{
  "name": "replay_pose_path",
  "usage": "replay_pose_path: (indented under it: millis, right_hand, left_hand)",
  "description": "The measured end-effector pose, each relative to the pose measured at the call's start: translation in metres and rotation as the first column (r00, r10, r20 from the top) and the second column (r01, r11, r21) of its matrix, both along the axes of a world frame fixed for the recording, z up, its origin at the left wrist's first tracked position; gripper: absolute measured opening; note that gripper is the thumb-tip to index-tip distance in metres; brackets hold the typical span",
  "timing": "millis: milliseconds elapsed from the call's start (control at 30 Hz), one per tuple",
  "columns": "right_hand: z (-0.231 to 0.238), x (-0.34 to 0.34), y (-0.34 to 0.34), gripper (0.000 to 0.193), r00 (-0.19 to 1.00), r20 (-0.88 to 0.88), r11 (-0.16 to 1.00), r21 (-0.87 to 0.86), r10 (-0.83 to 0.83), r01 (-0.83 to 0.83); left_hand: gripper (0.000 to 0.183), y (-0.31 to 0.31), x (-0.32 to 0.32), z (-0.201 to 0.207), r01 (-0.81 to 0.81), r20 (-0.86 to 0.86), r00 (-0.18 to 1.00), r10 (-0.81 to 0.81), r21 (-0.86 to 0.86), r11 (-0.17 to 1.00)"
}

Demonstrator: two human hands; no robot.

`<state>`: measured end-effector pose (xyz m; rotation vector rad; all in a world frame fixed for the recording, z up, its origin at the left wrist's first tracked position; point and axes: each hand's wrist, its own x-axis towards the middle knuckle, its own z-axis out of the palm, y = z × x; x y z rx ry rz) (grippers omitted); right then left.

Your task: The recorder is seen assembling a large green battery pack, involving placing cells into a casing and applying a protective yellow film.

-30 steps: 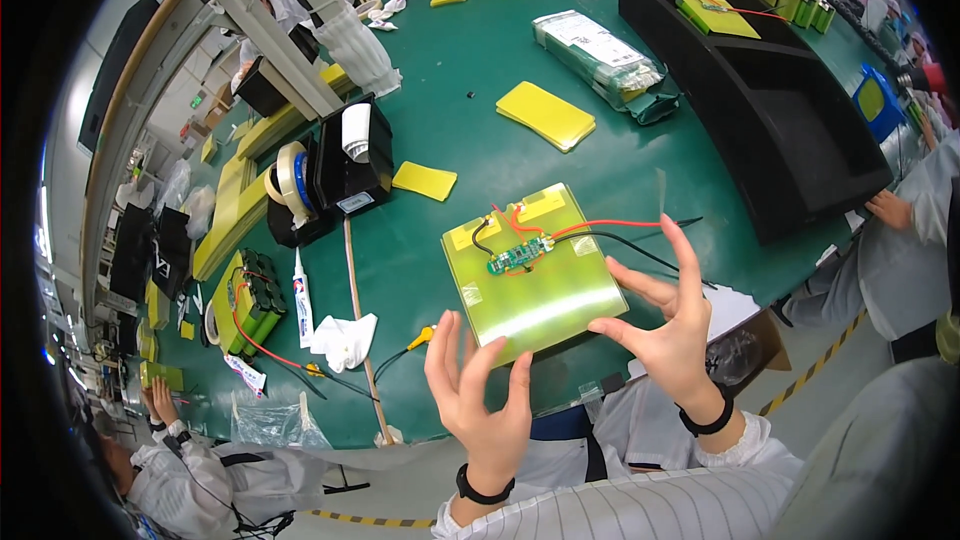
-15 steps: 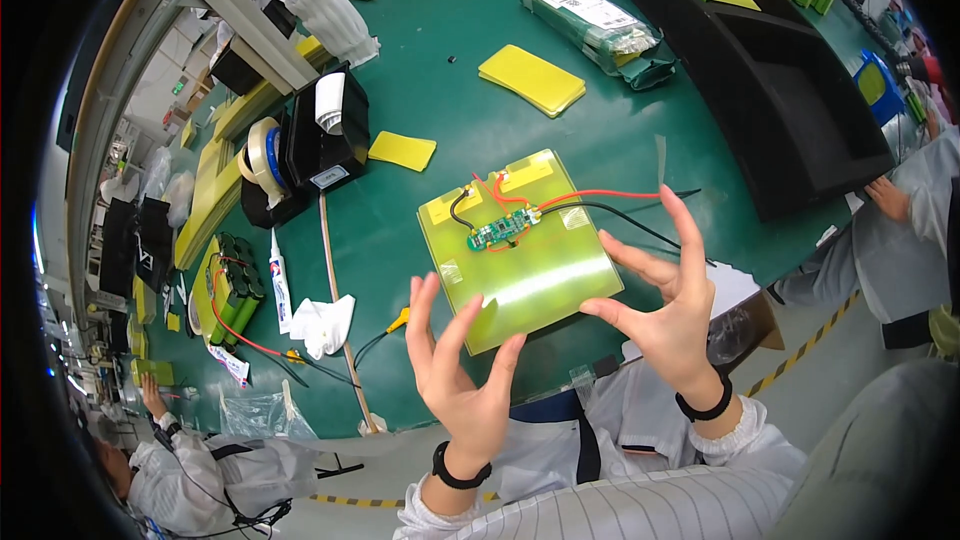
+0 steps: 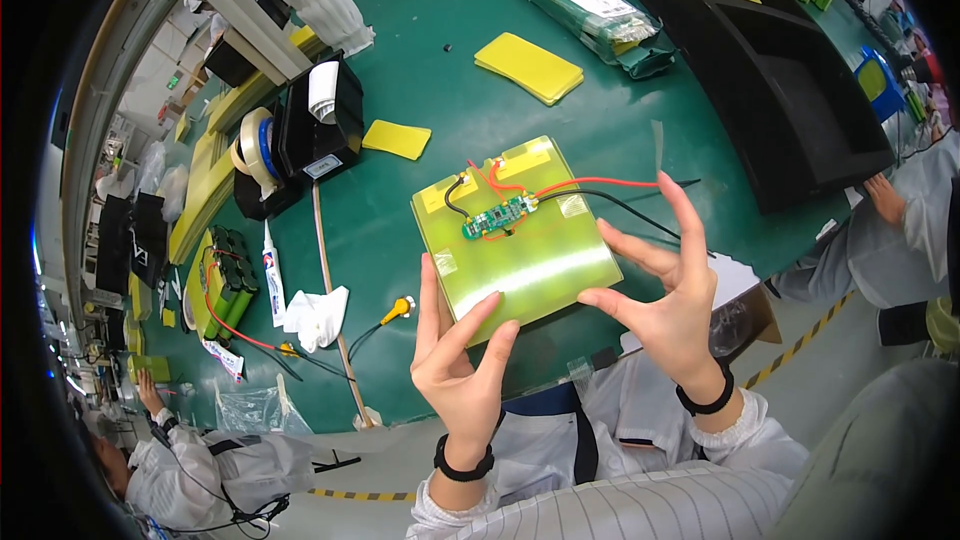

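Note:
A flat square battery pack (image 3: 520, 285) with yellow-green faces lies on the green table in front of me. On its top sit a small green circuit board (image 3: 499, 217), short red and black leads and pieces of clear tape. A longer red wire (image 3: 610, 180) and a black wire (image 3: 630, 210) run off to the right. My left hand (image 3: 462, 360) curls round the near left corner, thumb at the near edge. My right hand (image 3: 675, 310) holds the near right corner, thumb at the front and lower fingers along the side. Its raised index fingertip carries a clear tape strip (image 3: 658, 145).
Beyond the pack lie yellow sheets (image 3: 528, 67) and a wrapped bundle (image 3: 590, 10). A black foam tray (image 3: 690, 60) stands at right. On the left are a tape dispenser (image 3: 320, 135), a glue tube (image 3: 273, 280), white tissue (image 3: 318, 318) and another battery pack (image 3: 225, 290). Co-workers sit both sides.
My left hand has closed in on the pack's left side, its fingers nearer the edge. The right hand keeps its hold, the tape strip still on its index finger. The view has shifted slightly.

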<state>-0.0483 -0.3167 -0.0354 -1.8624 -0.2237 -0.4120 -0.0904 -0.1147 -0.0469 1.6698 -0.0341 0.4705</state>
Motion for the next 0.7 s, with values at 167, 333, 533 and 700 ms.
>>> replay_pose_path:
  millis: [167,333,533,700]
  right_hand:
    - [0.002,0.000,0.001,0.112,0.999,-0.023,0.999,-0.008,0.034,-0.034]
    - [-0.001,-0.001,0.001,0.114,0.999,-0.024,0.999,0.017,0.039,-0.039]
    - [-0.003,-0.001,-0.001,0.114,0.999,-0.015,0.999,0.014,0.037,-0.037]
    - [-0.001,-0.003,0.000,0.114,0.998,-0.035,0.999,0.030,0.043,-0.042]
  left_hand:
    - [0.029,0.001,-0.001,0.006,-0.017,-0.020,1.000,0.017,-0.006,1.000]
    - [0.029,0.003,-0.001,0.004,-0.010,-0.026,1.000,0.010,-0.007,1.000]
    - [0.027,-0.004,-0.001,0.018,-0.169,0.140,0.983,0.122,0.401,0.900]
    - [0.022,-0.004,-0.003,0.012,-0.240,0.341,0.940,0.010,0.641,0.729]
